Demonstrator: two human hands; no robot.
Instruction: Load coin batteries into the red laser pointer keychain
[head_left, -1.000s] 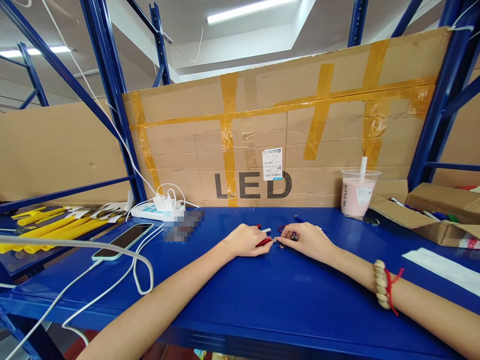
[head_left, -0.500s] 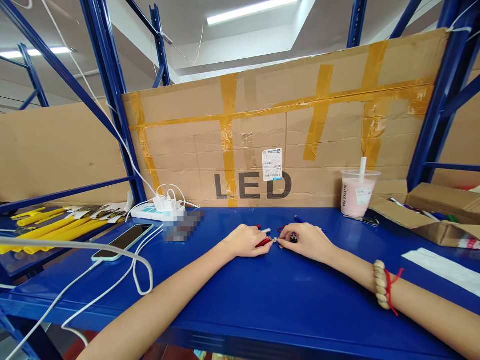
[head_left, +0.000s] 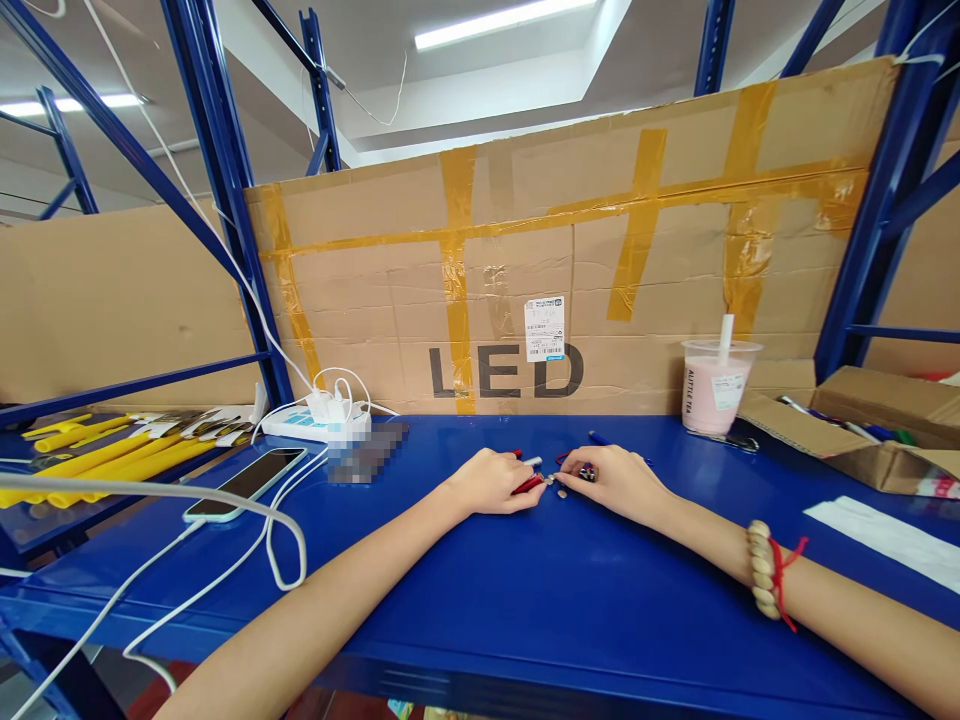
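Both of my hands meet at the middle of the blue table. My left hand (head_left: 495, 482) is closed around a slim red object (head_left: 528, 485), its exact kind too small to tell. My right hand (head_left: 611, 482) has its thumb and finger pinched at a tiny silvery piece (head_left: 550, 480) by the end of the red object. A dark, speckled small thing (head_left: 589, 473) shows at the right hand's fingers. On the table below the fingertips lies a small round silvery bit (head_left: 562, 494). A white stick (head_left: 532, 462) pokes out behind my left hand, and a blue pen-like stick (head_left: 598, 438) behind my right.
At the left lie a phone (head_left: 247, 485) on a white cable and a power strip (head_left: 315, 424). A cup of pink drink (head_left: 718, 385) stands at the back right, beside an open cardboard box (head_left: 892, 430). White paper (head_left: 889, 540) lies right. Cardboard (head_left: 360, 300) walls the back.
The right fingertips have shifted very slightly, and the small round bit on the table shows more plainly. My left hand keeps its place and its hold.
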